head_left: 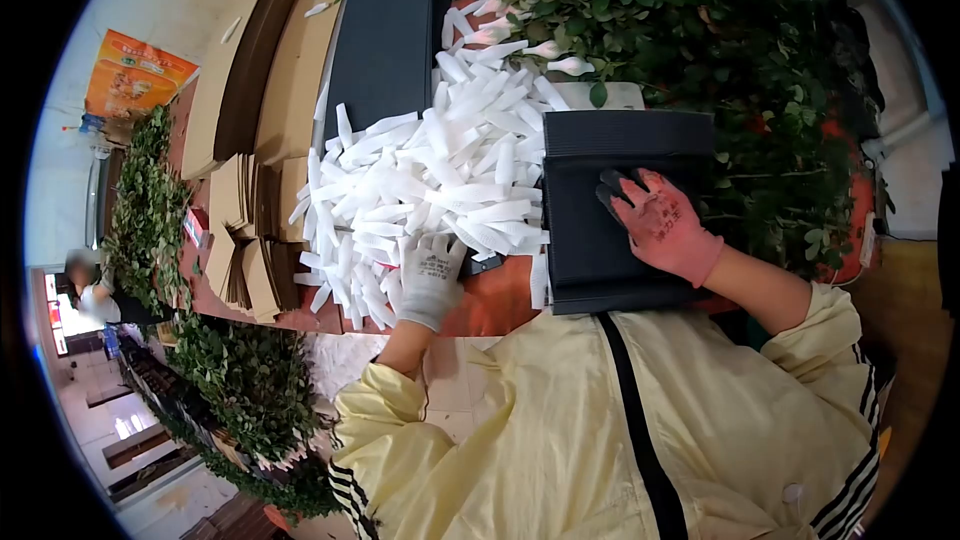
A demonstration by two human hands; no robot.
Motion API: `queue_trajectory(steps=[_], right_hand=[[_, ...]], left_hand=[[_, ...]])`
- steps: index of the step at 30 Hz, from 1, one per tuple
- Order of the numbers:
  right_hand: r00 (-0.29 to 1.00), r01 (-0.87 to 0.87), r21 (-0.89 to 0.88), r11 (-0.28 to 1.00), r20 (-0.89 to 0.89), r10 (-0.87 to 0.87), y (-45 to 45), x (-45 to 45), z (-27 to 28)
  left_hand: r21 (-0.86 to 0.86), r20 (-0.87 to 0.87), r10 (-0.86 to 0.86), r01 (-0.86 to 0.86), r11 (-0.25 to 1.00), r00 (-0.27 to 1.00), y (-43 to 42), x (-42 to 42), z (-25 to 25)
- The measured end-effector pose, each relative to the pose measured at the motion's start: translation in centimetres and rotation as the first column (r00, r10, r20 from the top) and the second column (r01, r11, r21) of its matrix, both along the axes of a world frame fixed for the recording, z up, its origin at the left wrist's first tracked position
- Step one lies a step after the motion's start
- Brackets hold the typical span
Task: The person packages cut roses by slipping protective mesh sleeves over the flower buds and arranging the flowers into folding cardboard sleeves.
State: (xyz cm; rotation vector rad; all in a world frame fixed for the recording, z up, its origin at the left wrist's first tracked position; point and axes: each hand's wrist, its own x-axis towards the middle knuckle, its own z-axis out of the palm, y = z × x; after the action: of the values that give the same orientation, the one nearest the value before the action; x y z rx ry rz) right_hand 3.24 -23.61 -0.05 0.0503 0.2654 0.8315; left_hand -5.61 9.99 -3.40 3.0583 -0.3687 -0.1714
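My left hand (431, 280), in a white glove with print on its back, rests at the near edge of a heap of white foam net sleeves (430, 175). Its fingers point away from me, slightly bent and apart, and their tips are partly lost against the sleeves. A small dark object (485, 265) lies just right of it. My right hand (660, 225), gloved in pinkish red with dark fingertips, lies spread on a black corrugated sheet or folded box (600, 265). Its fingers are apart, with nothing gripped.
Pink-white sleeved blooms (572, 66) and leafy stems (740, 30) lie at the back right. A tall black sheet stack (385, 40) and brown cardboard pieces (240, 230) stand left on the red table (500, 300). More foliage (245, 370) and a person (97, 295) are farther left.
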Motion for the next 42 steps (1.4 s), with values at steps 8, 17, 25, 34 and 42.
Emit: queue_trajectory(steps=[8, 17, 25, 34, 42], right_hand=[[0.982, 0.053, -0.447, 0.893, 0.185, 0.034, 0.6, 0.1, 0.6], [0.997, -0.05, -0.209, 0.977, -0.076, 0.035, 0.2, 0.2, -0.6], [0.997, -0.004, -0.176, 0.984, -0.082, -0.01, 0.7, 0.1, -0.4], [0.998, 0.001, -0.219, 0.976, -0.067, -0.016, 0.9, 0.2, -0.1], [1.0, 0.012, -0.269, 0.963, -0.023, -0.019, 1.7, 0.5, -1.0]], left_hand=[[-0.052, -0.297, 0.289, -0.318, 0.947, 0.91, -4.0, -4.6, 1.6], [-0.142, -0.294, -0.012, -0.031, 0.989, 0.956, -3.0, -6.0, 1.2], [-0.039, -0.069, -0.474, 0.472, 0.881, 0.878, -3.7, -5.4, -2.5], [-0.981, -0.191, 0.244, -0.193, -0.015, 0.951, -3.9, -1.9, 2.2], [-0.481, -0.108, 0.25, 0.169, -0.86, 0.962, -7.2, 6.5, 1.7]])
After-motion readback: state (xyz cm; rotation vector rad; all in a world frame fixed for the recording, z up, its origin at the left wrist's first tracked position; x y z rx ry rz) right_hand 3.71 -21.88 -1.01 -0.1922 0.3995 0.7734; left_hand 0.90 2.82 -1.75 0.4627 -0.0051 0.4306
